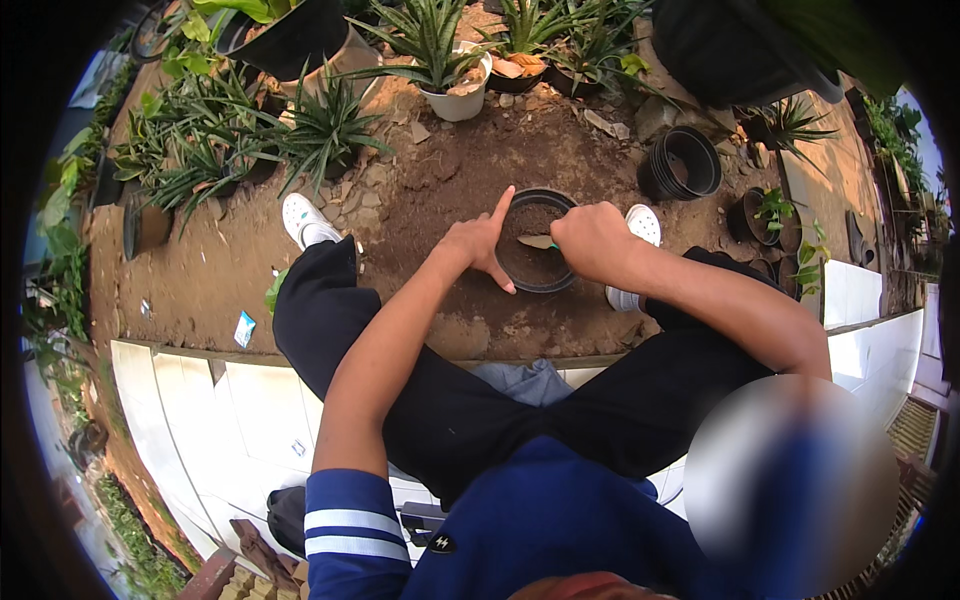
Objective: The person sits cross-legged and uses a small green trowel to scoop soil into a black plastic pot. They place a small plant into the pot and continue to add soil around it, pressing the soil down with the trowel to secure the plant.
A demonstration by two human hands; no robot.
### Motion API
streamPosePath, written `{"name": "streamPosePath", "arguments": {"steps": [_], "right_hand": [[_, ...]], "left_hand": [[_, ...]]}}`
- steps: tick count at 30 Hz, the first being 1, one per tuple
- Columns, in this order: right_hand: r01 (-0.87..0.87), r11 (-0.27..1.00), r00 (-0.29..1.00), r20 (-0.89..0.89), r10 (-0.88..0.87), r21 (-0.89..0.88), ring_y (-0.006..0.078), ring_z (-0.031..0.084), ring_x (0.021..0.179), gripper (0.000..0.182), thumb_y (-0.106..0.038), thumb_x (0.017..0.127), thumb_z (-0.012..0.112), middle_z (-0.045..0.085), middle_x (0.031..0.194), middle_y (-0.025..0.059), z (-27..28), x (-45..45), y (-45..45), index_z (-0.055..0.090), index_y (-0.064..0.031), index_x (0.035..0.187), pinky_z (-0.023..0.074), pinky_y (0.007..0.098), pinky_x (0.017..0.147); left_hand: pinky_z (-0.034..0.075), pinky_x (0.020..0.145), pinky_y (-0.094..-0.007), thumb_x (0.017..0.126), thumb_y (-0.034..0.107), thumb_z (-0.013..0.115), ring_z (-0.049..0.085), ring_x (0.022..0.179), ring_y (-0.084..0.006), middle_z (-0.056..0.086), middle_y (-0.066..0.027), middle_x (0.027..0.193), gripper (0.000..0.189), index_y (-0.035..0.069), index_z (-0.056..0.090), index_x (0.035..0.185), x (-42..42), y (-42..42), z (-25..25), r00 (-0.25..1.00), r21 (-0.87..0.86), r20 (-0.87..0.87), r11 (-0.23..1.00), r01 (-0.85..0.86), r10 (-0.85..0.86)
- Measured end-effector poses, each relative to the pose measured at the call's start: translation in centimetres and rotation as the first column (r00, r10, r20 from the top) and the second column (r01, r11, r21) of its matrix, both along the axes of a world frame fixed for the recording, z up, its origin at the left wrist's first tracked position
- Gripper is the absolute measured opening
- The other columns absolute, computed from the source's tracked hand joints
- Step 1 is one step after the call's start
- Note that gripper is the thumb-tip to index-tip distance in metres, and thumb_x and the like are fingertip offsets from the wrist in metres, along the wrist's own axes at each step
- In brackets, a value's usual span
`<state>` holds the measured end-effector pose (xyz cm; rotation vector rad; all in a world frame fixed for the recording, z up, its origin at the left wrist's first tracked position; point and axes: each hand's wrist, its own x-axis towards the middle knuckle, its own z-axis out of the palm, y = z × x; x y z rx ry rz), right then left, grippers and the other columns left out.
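Observation:
A round black plastic plant pot (541, 285) stands on the soil between my feet, with brown soil (534, 219) inside. My left hand (481, 238) rests against the pot's left rim, its thumb and a finger spread wide along the edge. At the right rim, my right hand (594, 241) is closed around the handle of a small garden trowel (536, 241). Its metal blade points left inside the pot, and only a bit of green handle shows beside my fist.
Nested black pots (681, 163) stand to the right, near a small potted plant (772, 210). Spiky plants in pots, one a white pot (454, 105), line the far side. A large black pot (739, 56) is at upper right. White tiles (247, 412) lie beneath my legs.

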<state>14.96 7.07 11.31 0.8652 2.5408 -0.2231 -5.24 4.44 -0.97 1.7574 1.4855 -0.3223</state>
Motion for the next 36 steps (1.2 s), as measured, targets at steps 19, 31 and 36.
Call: {"name": "streamPosePath", "arguments": {"steps": [19, 31, 36], "right_hand": [[0.019, 1.000, 1.000, 0.018, -0.019, 0.000, 0.0337, 0.074, 0.080, 0.015, -0.017, 0.076, 0.073, 0.073, 0.080, 0.0169, -0.8, 0.6, 1.7, 0.073, -0.0028, 0.082, 0.0585, 0.0435, 0.068], [0.022, 1.000, 0.982, 0.188, -0.021, -0.001, 0.0267, 0.075, 0.094, 0.023, -0.018, 0.082, 0.071, 0.076, 0.098, 0.0127, 0.7, -0.3, 2.6, 0.075, -0.0060, 0.101, 0.0586, 0.0385, 0.076], [-0.013, 0.999, 0.999, 0.047, 0.015, -0.051, 0.0320, 0.074, 0.086, 0.019, -0.017, 0.078, 0.071, 0.074, 0.088, 0.0169, -3.3, 1.2, 1.6, 0.074, -0.0029, 0.089, 0.0582, 0.0418, 0.071]], "left_hand": [[0.045, 0.108, -0.0512, 0.042, 0.056, 0.099, 0.053, 0.130, -0.0433, 0.049, -0.0285, 0.144, 0.172, 0.021, -0.026, 0.156, 0.0, -0.1, -0.2, 1.000, 0.010, 0.006, 1.000, -0.002, 0.002], [0.045, 0.109, -0.0519, 0.042, 0.055, 0.099, 0.050, 0.134, -0.0421, 0.047, -0.0276, 0.148, 0.172, 0.022, -0.026, 0.156, 0.0, 0.0, 0.1, 1.000, -0.013, 0.003, 1.000, -0.008, 0.008], [0.045, 0.109, -0.0517, 0.043, 0.055, 0.099, 0.051, 0.133, -0.0423, 0.047, -0.0271, 0.147, 0.172, 0.022, -0.027, 0.156, 0.2, 0.2, 0.0, 1.000, -0.001, -0.001, 1.000, 0.004, -0.004]]}}
